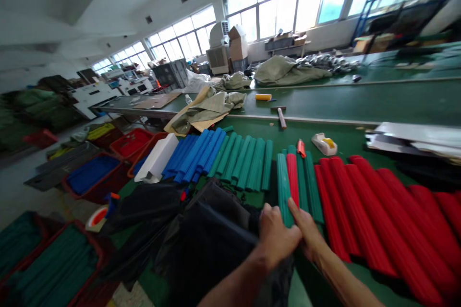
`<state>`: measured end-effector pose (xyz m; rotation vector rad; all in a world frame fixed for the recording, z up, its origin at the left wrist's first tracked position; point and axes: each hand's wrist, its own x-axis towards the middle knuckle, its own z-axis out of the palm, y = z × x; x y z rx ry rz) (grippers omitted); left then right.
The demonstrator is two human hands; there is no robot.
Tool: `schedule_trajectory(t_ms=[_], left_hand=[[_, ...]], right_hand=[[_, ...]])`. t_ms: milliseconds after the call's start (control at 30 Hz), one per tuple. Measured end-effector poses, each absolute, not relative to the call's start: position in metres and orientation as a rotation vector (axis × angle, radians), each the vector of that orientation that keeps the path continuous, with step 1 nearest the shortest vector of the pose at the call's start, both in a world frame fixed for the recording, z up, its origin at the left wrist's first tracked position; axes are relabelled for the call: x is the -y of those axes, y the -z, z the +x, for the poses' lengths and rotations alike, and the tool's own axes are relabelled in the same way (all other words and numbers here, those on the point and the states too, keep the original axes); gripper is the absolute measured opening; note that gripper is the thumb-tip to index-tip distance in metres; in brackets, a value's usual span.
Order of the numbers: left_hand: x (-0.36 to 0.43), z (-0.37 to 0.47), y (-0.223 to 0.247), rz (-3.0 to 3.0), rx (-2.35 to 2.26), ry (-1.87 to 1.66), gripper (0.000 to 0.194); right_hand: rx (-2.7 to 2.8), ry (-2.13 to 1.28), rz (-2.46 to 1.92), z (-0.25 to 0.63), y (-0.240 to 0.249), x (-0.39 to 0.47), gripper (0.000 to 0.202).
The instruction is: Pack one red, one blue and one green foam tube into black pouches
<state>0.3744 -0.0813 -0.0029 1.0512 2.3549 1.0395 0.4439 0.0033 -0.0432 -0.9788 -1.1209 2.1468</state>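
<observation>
My right hand [306, 225] is closed around the lower part of a green fabric roll [284, 184], its thumb lying along the roll. A thin red roll [293, 177] stands right beside that one, partly hidden behind my fingers. My left hand [275, 230] is a closed fist touching my right hand at the roll's lower end; what its fingers grip is hidden. Black fabric [216, 240] lies bunched below and left of my left hand. Green rolls [252, 163] lie in a row to the left, and large red rolls [370, 211] to the right.
Blue rolls [194, 153] and a white box [156, 158] sit farther left. A tape dispenser [324, 144], an orange-red tool [301, 148] and a hammer-like tool [281, 117] lie beyond the rolls. Red crates [104, 187] stand on the floor at left. White sheets [414, 136] are stacked at right.
</observation>
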Motion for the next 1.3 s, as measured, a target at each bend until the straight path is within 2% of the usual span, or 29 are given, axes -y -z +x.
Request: schedule_trajectory(t_ms=[100, 167, 300, 400, 467, 567, 700, 800, 967, 1100, 1200, 1300], left_hand=[[0.087, 0.388, 0.017, 1.264, -2.458, -0.809, 0.058], [0.089, 0.374, 0.019, 1.404, -2.349, -0.613, 0.073], [0.097, 0.283, -0.009, 1.649, -2.216, -0.523, 0.055], [0.111, 0.186, -0.038, 1.189, -3.059, -0.617, 0.045], [0.124, 0.128, -0.049, 0.673, -3.36, -0.561, 0.048], [0.143, 0.076, -0.047, 0.371, -3.316, -0.483, 0.051], [0.15, 0.058, -0.04, 0.376, -3.156, -0.503, 0.03], [0.146, 0.056, -0.048, 0.406, -3.084, -0.606, 0.026], [0.14, 0.087, -0.066, 0.439, -2.91, -0.895, 0.035], [0.132, 0.186, -0.056, 0.543, -2.568, -1.308, 0.04], [0.115, 0.285, -0.035, 0.724, -2.381, -1.293, 0.044], [0.097, 0.373, -0.011, 1.032, -2.422, -1.142, 0.033]], right_hand=[[1.065, -2.29, -0.99, 0.433, 0.05, 0.0, 0.04], [1.055, -2.328, -1.05, 0.429, 0.052, -0.002, 0.04], [0.888, -2.466, -1.124, 0.428, 0.056, -0.009, 0.031], [0.666, -2.599, -1.081, 0.433, 0.061, -0.013, 0.028], [0.566, -2.623, -1.019, 0.438, 0.063, -0.014, 0.035], [0.5, -2.587, -0.927, 0.445, 0.059, -0.013, 0.047], [0.394, -2.493, -0.768, 0.458, 0.049, -0.015, 0.056], [0.385, -2.472, -0.635, 0.469, 0.048, -0.021, 0.054], [0.497, -2.472, -0.612, 0.482, 0.062, -0.028, 0.049], [0.481, -2.494, -0.58, 0.481, 0.067, -0.023, 0.046], [0.522, -2.505, -0.59, 0.478, 0.064, -0.02, 0.052], [0.623, -2.467, -0.736, 0.479, 0.061, -0.022, 0.057]])
